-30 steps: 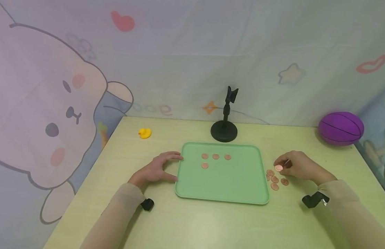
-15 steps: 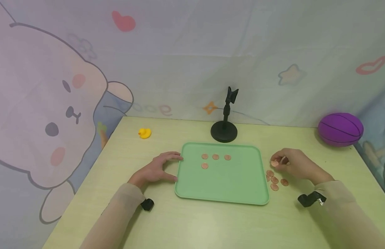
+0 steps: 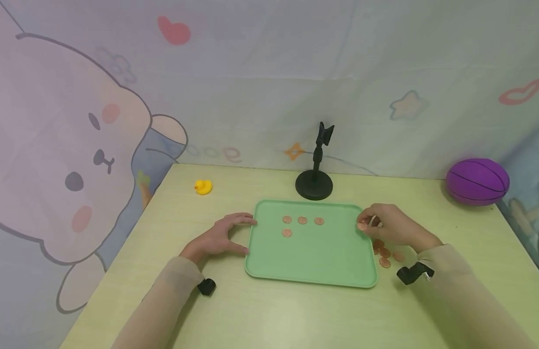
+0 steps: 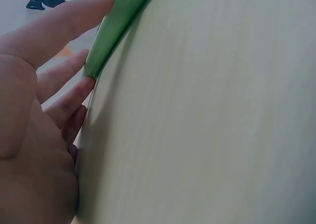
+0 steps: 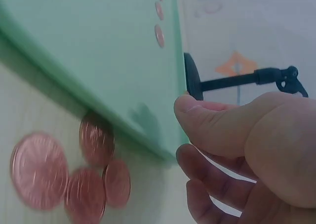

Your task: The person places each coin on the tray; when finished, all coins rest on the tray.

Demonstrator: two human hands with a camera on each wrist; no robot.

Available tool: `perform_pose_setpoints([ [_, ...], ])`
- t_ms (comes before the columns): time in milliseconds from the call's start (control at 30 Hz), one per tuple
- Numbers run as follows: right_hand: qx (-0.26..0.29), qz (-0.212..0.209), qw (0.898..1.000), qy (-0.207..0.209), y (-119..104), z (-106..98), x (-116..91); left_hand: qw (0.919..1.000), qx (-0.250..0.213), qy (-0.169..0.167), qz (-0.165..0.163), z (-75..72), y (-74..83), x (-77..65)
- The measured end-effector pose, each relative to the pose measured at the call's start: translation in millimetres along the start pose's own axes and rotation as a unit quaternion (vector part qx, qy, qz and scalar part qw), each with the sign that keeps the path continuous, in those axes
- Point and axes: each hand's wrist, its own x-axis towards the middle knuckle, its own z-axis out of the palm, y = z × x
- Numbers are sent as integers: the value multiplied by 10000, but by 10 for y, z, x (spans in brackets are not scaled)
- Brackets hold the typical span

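A copper coin [image 3: 362, 226] is pinched between the thumb and fingers of my right hand [image 3: 393, 225], over the right rim of the green tray [image 3: 313, 281]. In the right wrist view the thumb largely hides that coin. Inside the tray lie a back row of three coins [image 3: 302, 220] and a single coin [image 3: 287, 232] in front of the row's left end. My left hand [image 3: 219, 236] touches the tray's left edge with spread, fairly straight fingers, also visible in the left wrist view. Several loose copper coins [image 5: 39, 170] lie close together on the table beside the tray's right side.
Behind the tray stands a black stand [image 3: 314, 185] on a round base. A yellow rubber duck [image 3: 203, 187] sits at the back left of the pale table [image 3: 287, 320], and a purple ball [image 3: 477, 182] at the back right corner. A printed cloth hangs behind.
My right hand has moved left with the pinched coin, from above the loose coins to the tray's right rim. The left hand and the tray have stayed in place.
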Motion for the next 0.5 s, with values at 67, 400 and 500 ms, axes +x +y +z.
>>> perform_pose_setpoints([
  [67,41,-3,10000,-73,-53,26,53,10000,-51,2,-7,5,-3,-1],
  [400,-26,-496,9987,-98,-312,166,289,10000,-81,18,-43,-3,-3,-4],
  [500,-47,-565,9983,-129,-361,213,358,10000,-76,2,-44,-6,2,-4],
])
